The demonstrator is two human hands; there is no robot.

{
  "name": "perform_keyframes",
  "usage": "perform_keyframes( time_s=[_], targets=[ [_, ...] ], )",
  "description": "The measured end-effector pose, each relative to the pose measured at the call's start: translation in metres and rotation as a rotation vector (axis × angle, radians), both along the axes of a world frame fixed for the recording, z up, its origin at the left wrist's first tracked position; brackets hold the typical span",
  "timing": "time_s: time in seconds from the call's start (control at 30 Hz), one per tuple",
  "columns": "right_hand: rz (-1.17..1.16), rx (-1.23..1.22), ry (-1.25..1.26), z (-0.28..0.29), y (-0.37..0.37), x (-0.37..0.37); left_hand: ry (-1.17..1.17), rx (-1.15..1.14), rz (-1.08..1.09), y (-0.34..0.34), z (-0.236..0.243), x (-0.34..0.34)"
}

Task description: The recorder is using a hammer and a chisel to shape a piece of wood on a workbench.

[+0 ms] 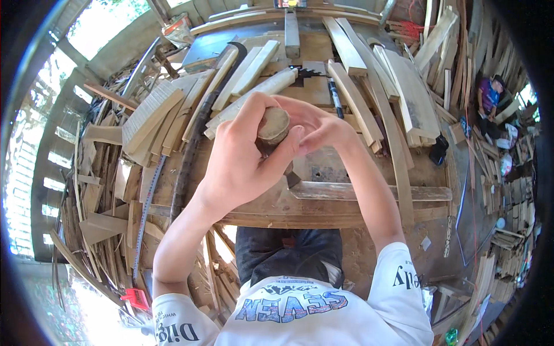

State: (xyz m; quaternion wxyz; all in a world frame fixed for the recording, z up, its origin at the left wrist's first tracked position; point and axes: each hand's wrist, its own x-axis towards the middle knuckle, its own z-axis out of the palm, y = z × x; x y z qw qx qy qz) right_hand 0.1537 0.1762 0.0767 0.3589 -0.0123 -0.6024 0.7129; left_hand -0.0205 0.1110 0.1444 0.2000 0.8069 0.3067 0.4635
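Observation:
In the middle, over the near part of the workbench (242, 199), my left hand (234, 144) is wrapped around a thick wooden-handled tool (273, 125). Its round, worn butt end points up toward me. My right hand (317, 124) curls in from the other side, its fingers closed against the tool and my left fingers. A dark, flat piece shows under the hands, perhaps the tool's lower end; most of the tool is hidden. Just right of that piece, a narrow wooden strip (369, 191) lies along the bench's near edge.
Planks and battens lie on both sides, including a stack (153, 118) at left and a wide board (408, 95) at right. A dark pen-like stick (335, 98) lies beyond my hands. A tape measure (134, 298) hangs at left. Another person (489, 101) sits far right.

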Motion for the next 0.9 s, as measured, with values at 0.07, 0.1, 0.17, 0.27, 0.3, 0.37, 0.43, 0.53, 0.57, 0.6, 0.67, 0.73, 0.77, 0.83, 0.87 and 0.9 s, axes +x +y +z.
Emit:
perform_keyframes(
  time_s=[0.07, 0.1, 0.17, 0.27, 0.3, 0.37, 0.43, 0.53, 0.57, 0.6, 0.67, 0.73, 0.77, 0.83, 0.87, 0.9],
  targets=[
    [0.246, -0.006, -0.146, 0.0, 0.016, -0.008, 0.03, 0.002, 0.0, 0.004, 0.001, -0.005],
    [0.346, 0.026, -0.275, -0.002, 0.021, -0.012, 0.051, -0.09, 0.03, 0.007, 0.001, -0.007],
    [0.422, 0.197, -0.375, -0.007, 0.028, -0.022, 0.079, -0.129, 0.096, 0.016, 0.0, -0.009],
    [0.567, -0.152, -0.092, -0.022, 0.03, -0.038, 0.07, -0.135, 0.151, 0.032, -0.003, -0.012],
    [0.554, -0.133, -0.015, -0.027, 0.029, -0.042, 0.094, -0.177, 0.171, 0.035, -0.004, -0.016],
    [0.6, -0.234, -0.01, -0.036, 0.03, -0.044, -0.042, -0.187, 0.012, 0.045, -0.011, -0.019],
    [0.657, -0.252, 0.06, -0.047, 0.029, -0.048, -0.281, -0.291, -0.279, 0.053, -0.02, -0.021],
    [0.558, -0.131, 0.124, -0.061, 0.034, -0.051, -0.65, -0.614, -0.672, 0.064, -0.036, -0.016],
    [0.573, -0.131, 0.134, -0.066, 0.035, -0.052, -0.681, -0.648, -0.733, 0.069, -0.041, -0.012],
    [0.589, -0.126, 0.142, -0.07, 0.036, -0.053, -0.676, -0.656, -0.732, 0.072, -0.044, -0.01],
    [0.543, -0.15, 0.133, -0.077, 0.035, -0.05, -0.628, -0.791, -1.032, 0.078, -0.047, -0.006],
    [0.549, -0.184, 0.126, -0.081, 0.037, -0.046, -0.614, -0.793, -1.065, 0.078, -0.047, -0.005],
    [0.533, -0.225, 0.154, -0.083, 0.037, -0.045, -0.633, -0.8, -1.072, 0.077, -0.046, -0.005],
    [0.502, -0.298, 0.193, -0.086, 0.038, -0.044, -0.66, -0.791, -1.047, 0.072, -0.043, -0.007],
    [0.475, -0.29, 0.198, -0.088, 0.039, -0.044, -0.69, -0.785, -1.04, 0.068, -0.041, -0.006],
    [0.511, -0.341, 0.225, -0.089, 0.04, -0.043, -0.68, -0.74, -1.001, 0.065, -0.039, -0.007]
  ],
)
